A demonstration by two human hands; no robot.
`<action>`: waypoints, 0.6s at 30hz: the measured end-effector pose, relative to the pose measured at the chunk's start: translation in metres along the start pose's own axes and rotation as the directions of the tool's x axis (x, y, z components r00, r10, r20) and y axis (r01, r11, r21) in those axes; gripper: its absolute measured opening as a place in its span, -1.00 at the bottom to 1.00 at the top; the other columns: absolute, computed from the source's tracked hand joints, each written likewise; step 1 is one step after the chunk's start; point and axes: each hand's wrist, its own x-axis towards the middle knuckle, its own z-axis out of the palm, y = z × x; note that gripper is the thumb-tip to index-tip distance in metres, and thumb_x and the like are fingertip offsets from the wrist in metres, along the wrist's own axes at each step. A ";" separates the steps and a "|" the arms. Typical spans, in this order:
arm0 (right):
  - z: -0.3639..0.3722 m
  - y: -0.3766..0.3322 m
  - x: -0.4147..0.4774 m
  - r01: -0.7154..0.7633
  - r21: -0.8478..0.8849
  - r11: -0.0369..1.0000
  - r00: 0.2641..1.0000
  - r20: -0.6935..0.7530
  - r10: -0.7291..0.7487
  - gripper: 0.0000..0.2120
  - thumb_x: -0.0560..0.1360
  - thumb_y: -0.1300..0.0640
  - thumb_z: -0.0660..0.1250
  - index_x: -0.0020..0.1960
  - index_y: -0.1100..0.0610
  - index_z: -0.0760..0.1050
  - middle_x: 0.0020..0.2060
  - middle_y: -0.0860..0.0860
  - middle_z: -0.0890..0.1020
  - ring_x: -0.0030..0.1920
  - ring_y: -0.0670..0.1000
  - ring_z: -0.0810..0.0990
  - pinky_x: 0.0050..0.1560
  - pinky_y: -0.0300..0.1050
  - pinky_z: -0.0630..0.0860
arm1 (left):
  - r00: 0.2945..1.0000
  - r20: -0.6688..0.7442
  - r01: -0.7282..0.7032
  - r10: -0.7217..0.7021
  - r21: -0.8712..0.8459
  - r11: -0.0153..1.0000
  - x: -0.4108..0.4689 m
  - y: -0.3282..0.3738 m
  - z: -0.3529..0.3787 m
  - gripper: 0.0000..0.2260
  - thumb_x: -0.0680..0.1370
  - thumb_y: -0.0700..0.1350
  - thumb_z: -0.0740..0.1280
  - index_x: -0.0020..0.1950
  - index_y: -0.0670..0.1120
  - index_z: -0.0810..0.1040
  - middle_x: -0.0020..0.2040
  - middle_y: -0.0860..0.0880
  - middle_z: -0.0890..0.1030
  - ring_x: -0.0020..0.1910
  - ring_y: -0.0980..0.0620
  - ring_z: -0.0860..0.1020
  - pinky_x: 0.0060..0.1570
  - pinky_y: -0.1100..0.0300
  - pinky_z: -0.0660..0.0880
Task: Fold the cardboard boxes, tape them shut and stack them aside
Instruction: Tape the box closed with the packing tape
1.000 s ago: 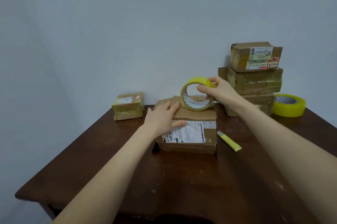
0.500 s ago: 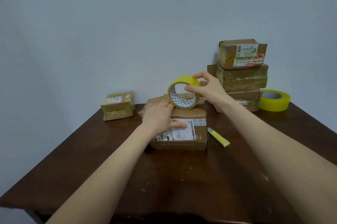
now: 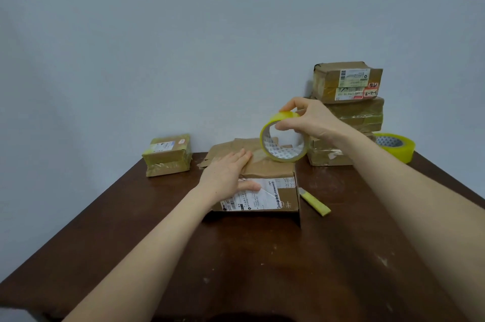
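My left hand (image 3: 227,174) lies flat and open on the box (image 3: 262,185) at the middle of the table (image 3: 131,216), pinning its flaps. My right hand (image 3: 307,122) grips the tape roll (image 3: 283,138), held on edge just above the box's far right corner. If I pull hard, the box may slide, since only my palm holds it. A flap (image 3: 231,148) juts out behind; tape laid now could seal crooked or wrinkle over it.

Plain pale blue-grey wall (image 3: 183,33); dark brown wooden table (image 3: 262,269), scuffed, against it.
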 end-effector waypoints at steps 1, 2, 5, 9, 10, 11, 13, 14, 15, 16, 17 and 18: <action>-0.006 -0.002 0.000 -0.011 -0.049 0.999 1.000 0.017 0.012 -0.70 0.33 0.05 0.53 0.00 0.10 0.56 -0.24 0.00 0.63 -0.26 -0.06 0.49 -0.25 -0.20 0.40 | 1.000 0.014 0.006 -0.006 -0.020 1.000 -0.001 -0.002 0.001 -0.18 0.47 0.30 0.24 0.57 -0.03 0.00 0.58 -0.01 0.01 0.54 0.03 0.04 0.46 0.06 0.09; -0.013 0.000 -0.001 -0.028 -0.112 0.993 0.999 0.036 0.032 -0.70 0.33 0.04 0.53 0.01 0.08 0.57 -0.24 -0.03 0.63 -0.23 -0.07 0.49 -0.24 -0.20 0.39 | 0.999 0.030 0.017 -0.016 -0.051 0.999 -0.004 -0.005 0.003 -0.19 0.47 0.30 0.25 0.57 -0.02 -0.01 0.58 0.01 0.00 0.54 0.04 0.04 0.46 0.07 0.09; -0.020 0.021 -0.008 -0.078 -0.126 0.989 0.995 0.051 0.085 -0.68 0.36 0.00 0.51 0.08 0.03 0.59 -0.21 -0.10 0.58 -0.21 -0.15 0.46 -0.23 -0.25 0.33 | 0.999 0.044 0.027 -0.023 -0.101 0.995 -0.010 -0.010 0.010 -0.19 0.47 0.29 0.26 0.57 0.01 -0.02 0.58 0.03 0.00 0.54 0.07 0.04 0.44 0.10 0.12; -0.008 0.042 -0.022 -0.062 0.110 0.992 0.996 -0.062 0.069 -0.65 0.43 -0.01 0.46 0.20 -0.02 0.57 -0.10 -0.17 0.57 -0.18 -0.23 0.47 -0.18 -0.36 0.35 | 0.998 0.041 0.045 -0.042 -0.087 0.995 -0.006 -0.007 0.007 -0.15 0.42 0.36 0.26 0.57 0.07 -0.02 0.56 -0.02 0.09 0.52 0.01 0.13 0.43 0.04 0.21; -0.006 0.043 -0.024 -0.062 0.135 0.989 0.994 -0.076 0.073 -0.65 0.44 -0.01 0.45 0.20 -0.01 0.57 -0.10 -0.17 0.58 -0.19 -0.23 0.48 -0.17 -0.35 0.36 | 0.999 0.031 0.047 -0.045 -0.076 0.996 -0.004 -0.001 0.005 -0.14 0.40 0.39 0.25 0.56 0.08 -0.01 0.55 -0.04 0.11 0.51 -0.02 0.14 0.43 -0.02 0.21; -0.002 0.044 -0.025 -0.066 0.138 0.988 0.994 -0.079 0.078 -0.65 0.43 0.00 0.46 0.20 -0.01 0.57 -0.08 -0.15 0.59 -0.18 -0.22 0.49 -0.14 -0.34 0.38 | 0.999 0.016 0.040 -0.039 -0.072 0.997 0.000 0.006 0.005 -0.12 0.38 0.41 0.25 0.56 0.07 0.00 0.55 -0.05 0.11 0.52 -0.03 0.12 0.44 -0.07 0.17; 0.012 0.047 -0.026 -0.066 0.093 0.993 0.997 -0.042 0.070 -0.63 0.40 0.02 0.49 0.19 0.04 0.58 -0.02 -0.09 0.62 -0.06 -0.16 0.55 -0.02 -0.30 0.43 | 1.000 0.009 0.001 0.000 -0.125 0.992 0.005 0.022 0.008 -0.08 0.35 0.42 0.27 0.57 0.05 -0.01 0.57 0.00 0.06 0.53 0.01 0.08 0.46 -0.14 0.09; 0.023 0.050 -0.026 -0.064 0.075 0.995 0.998 -0.013 0.065 -0.62 0.39 0.04 0.51 0.19 0.06 0.58 0.02 -0.05 0.63 0.00 -0.11 0.57 0.04 -0.27 0.45 | 0.999 0.023 -0.020 0.023 -0.155 0.988 0.007 0.028 0.011 -0.06 0.34 0.43 0.26 0.57 0.05 -0.01 0.57 0.02 0.07 0.53 0.03 0.09 0.46 -0.16 0.09; 0.034 0.053 -0.027 -0.063 0.080 0.995 0.998 0.009 0.062 -0.61 0.38 0.04 0.51 0.18 0.06 0.58 0.03 -0.03 0.63 0.04 -0.08 0.58 0.06 -0.24 0.47 | 0.998 0.045 -0.032 0.039 -0.153 0.988 0.009 0.029 0.015 -0.06 0.34 0.45 0.26 0.57 0.05 -0.02 0.56 0.03 0.10 0.52 0.02 0.11 0.45 -0.18 0.10; 0.043 0.057 -0.028 -0.062 0.100 0.993 0.998 0.021 0.061 -0.62 0.38 0.03 0.51 0.17 0.05 0.58 0.04 -0.03 0.63 0.05 -0.07 0.58 0.04 -0.25 0.48 | 0.997 0.071 -0.031 0.040 -0.120 0.992 0.008 0.028 0.020 -0.05 0.34 0.45 0.25 0.57 0.04 -0.04 0.56 0.02 0.10 0.52 0.02 0.12 0.45 -0.18 0.10; 0.049 0.060 -0.028 -0.064 0.123 0.990 0.998 0.024 0.062 -0.64 0.38 0.02 0.51 0.15 0.03 0.58 0.02 -0.04 0.64 0.04 -0.09 0.59 -0.01 -0.29 0.48 | 0.996 0.084 -0.028 0.035 -0.081 0.996 0.005 0.025 0.025 -0.03 0.35 0.45 0.24 0.57 0.02 -0.06 0.57 0.01 0.08 0.53 0.02 0.09 0.47 -0.16 0.06; 0.052 0.063 -0.029 -0.067 0.143 0.987 0.998 0.020 0.065 -0.67 0.38 0.00 0.51 0.13 0.00 0.58 0.00 -0.06 0.64 0.02 -0.11 0.59 -0.04 -0.31 0.47 | 0.996 0.083 -0.022 0.027 -0.059 0.998 0.000 0.021 0.029 -0.01 0.35 0.45 0.25 0.57 -0.01 -0.09 0.58 -0.01 0.04 0.54 0.02 0.04 0.49 -0.12 0.02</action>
